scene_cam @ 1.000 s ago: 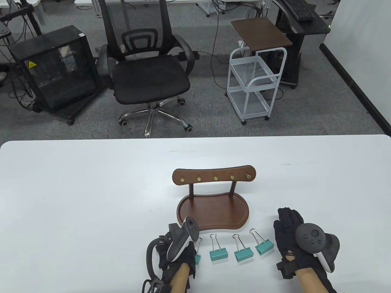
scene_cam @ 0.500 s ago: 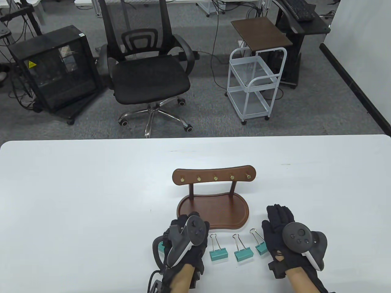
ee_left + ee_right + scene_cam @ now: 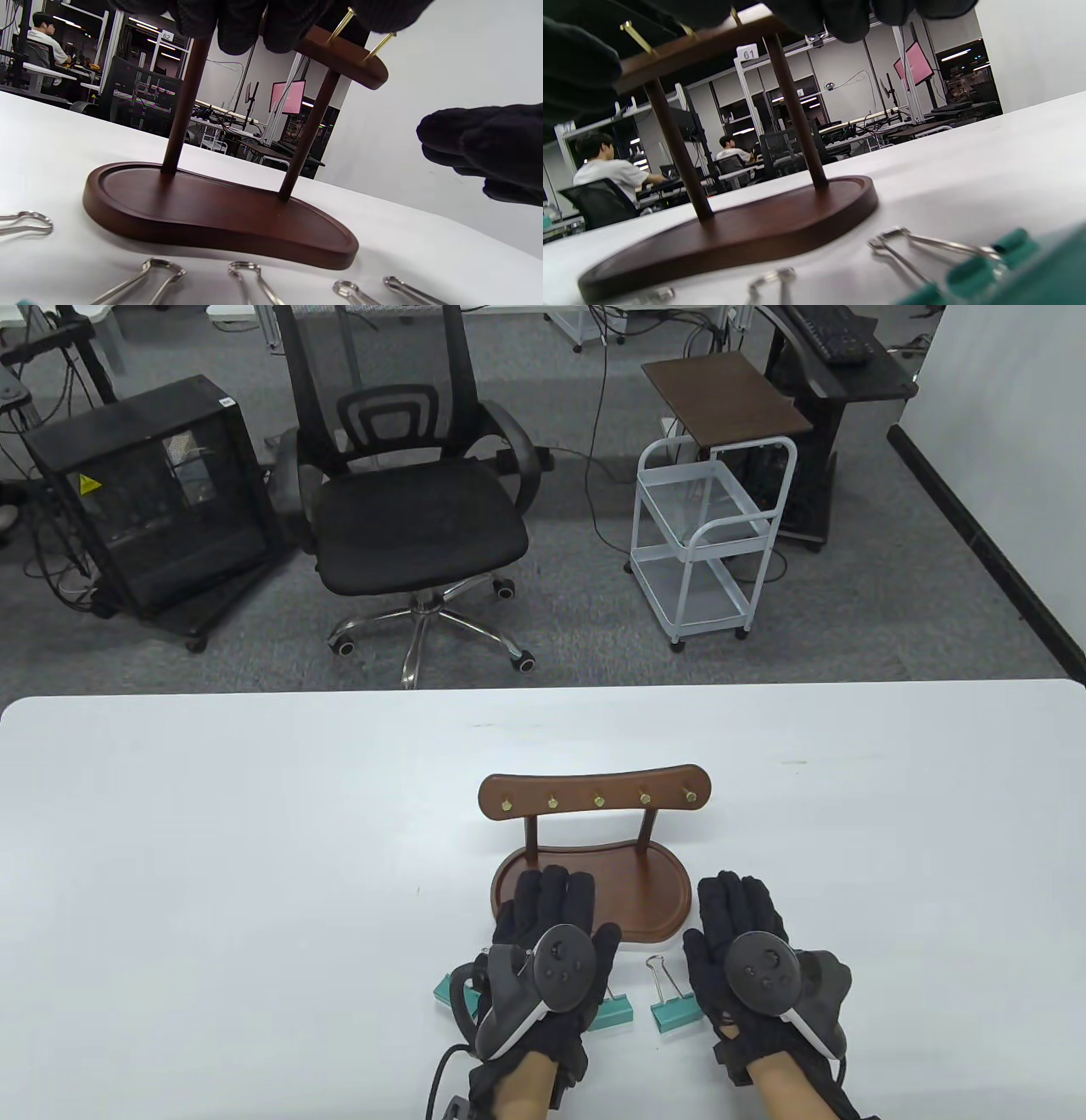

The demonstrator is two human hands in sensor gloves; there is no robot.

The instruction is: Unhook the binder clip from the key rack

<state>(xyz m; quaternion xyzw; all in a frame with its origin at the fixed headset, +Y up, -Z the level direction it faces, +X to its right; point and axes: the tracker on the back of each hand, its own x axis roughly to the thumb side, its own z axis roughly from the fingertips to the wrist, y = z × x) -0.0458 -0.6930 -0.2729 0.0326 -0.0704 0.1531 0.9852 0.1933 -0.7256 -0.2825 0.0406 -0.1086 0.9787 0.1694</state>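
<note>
Left hand [image 3: 551,925] and right hand [image 3: 734,920]: black knit sensor gloves, bare skin at the forearms. Dark grey tracker [image 3: 543,976] with round button face and pale underside on each; black cable [image 3: 462,1010] loops at the left tracker's 8 o'clock.

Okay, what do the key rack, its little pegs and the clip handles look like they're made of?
Key rack: apparently wood, dark reddish-brown with a smooth satin sheen; grain barely shows, so it could be stained or lacquered. Pegs: gold-coloured, shiny metal, probably brass or brass-plated. Clip handles: bent silvery wire, likely steel, on teal clip bodies that look painted.
</note>
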